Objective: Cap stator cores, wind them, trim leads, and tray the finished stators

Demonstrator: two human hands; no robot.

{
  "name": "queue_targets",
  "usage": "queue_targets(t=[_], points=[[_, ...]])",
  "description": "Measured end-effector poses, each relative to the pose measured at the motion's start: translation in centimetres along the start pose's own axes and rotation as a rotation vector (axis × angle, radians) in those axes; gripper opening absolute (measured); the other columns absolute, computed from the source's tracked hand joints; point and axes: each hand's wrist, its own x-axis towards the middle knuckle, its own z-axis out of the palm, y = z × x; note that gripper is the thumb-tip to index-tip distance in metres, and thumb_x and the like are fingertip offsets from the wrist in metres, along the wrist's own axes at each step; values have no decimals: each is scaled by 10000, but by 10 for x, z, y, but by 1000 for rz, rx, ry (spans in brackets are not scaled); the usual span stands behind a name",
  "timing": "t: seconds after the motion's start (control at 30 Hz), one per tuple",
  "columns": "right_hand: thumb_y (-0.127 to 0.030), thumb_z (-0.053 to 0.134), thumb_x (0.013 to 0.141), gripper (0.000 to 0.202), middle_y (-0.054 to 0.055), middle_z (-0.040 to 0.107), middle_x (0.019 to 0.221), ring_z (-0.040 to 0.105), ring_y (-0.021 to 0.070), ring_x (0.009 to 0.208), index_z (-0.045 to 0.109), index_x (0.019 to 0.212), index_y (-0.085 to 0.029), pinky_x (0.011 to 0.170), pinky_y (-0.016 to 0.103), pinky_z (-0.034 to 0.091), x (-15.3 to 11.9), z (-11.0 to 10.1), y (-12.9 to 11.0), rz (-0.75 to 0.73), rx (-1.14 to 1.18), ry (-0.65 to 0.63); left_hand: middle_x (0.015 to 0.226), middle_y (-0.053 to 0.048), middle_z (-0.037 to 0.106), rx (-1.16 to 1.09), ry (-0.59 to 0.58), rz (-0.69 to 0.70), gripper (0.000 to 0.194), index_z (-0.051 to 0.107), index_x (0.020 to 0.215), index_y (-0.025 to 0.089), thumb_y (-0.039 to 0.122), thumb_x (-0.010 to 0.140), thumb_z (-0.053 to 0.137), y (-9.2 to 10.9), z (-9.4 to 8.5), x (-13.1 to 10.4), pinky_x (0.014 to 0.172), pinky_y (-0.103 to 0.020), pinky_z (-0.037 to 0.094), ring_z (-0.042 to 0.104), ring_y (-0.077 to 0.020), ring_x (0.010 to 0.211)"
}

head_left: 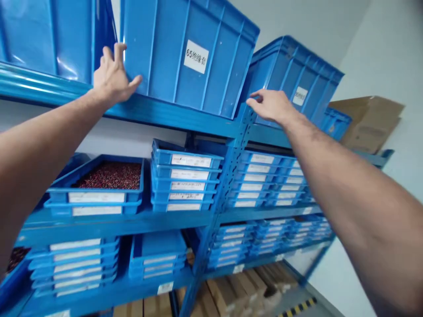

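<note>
A large blue bin (165, 57) with a white handwritten label stands on the top shelf. My left hand (114, 77) is at its lower left corner, fingers spread, the thumb by the bin's front face. Near the bin's lower right side is my right hand (269, 103), its thumb and fingers curled close together beside the shelf post. Whether anything is between those fingers cannot be made out. Behind my right hand stands a second labelled blue bin (300, 79).
Another blue bin (42, 39) is at the upper left. Lower shelves hold stacked blue trays (187, 182), one tray with small dark red parts (110, 175). A cardboard box (368, 121) sits at the right end. Cartons (228, 293) lie under the rack.
</note>
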Motion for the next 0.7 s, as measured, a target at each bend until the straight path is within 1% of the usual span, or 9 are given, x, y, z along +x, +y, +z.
queue_targets(t=[0.1,0.17,0.27,0.33,0.4,0.47,0.5,0.6,0.7], points=[[-376,701,1270,419,212,864,1480,864,151,1320,846,1165,3,1321,459,586,56,28,-7,5,-7,25,1748,-9,452,-42,34,-78,1007,268,1908,237,694,1119,696,-13,12,1,1452,-532,353,431,-233,1363],[-375,600,1309,485,209,838,1500,861,143,1309,837,1138,11,1304,450,604,83,46,-11,36,19,50,1738,-4,500,-43,60,-111,1077,281,1914,268,807,1063,662,-21,15,1,1430,-532,337,451,-273,1339],[-452,619,1292,568,205,868,1408,881,129,1234,780,935,-41,1196,394,649,107,71,-15,94,89,81,1651,-12,646,26,158,-169,1146,289,1920,263,883,1011,611,-27,17,1,1409,-558,336,495,-315,1275],[-604,598,1220,698,273,869,1329,887,156,1261,612,725,-112,1070,363,619,116,81,-15,122,131,119,1546,-32,722,93,227,-233,1112,354,1892,226,866,1013,585,-26,16,3,1402,-581,369,517,-328,1234],[-730,439,1094,684,335,842,1209,875,225,1310,430,621,-236,942,410,542,120,86,-13,132,156,155,1474,-48,753,140,251,-281,1001,495,1806,214,860,1042,528,-25,14,7,1382,-592,420,530,-330,1210],[-734,275,1008,580,315,819,1109,859,247,1315,344,613,-316,889,484,475,121,85,-12,121,166,188,1445,-51,748,159,266,-312,923,604,1702,232,884,1059,485,-25,12,12,1374,-589,448,539,-324,1200],[-737,266,997,554,280,823,1085,856,224,1295,333,628,-329,888,488,463,120,83,-12,109,168,213,1441,-52,733,155,274,-329,931,620,1681,237,912,1051,494,-26,10,14,1376,-588,454,541,-321,1201],[-758,443,1042,540,179,853,1086,832,126,1173,341,723,-334,900,434,450,115,77,-18,87,175,328,1396,-44,665,104,344,-374,996,618,1649,243,978,978,604,-34,8,17,1391,-572,451,534,-302,1221],[-689,630,1136,551,156,885,1125,767,82,1011,397,802,-319,890,385,439,108,69,-26,118,202,436,1281,-7,583,34,455,-313,900,617,1559,254,959,999,625,-40,8,12,1337,-472,459,503,-236,1201]])
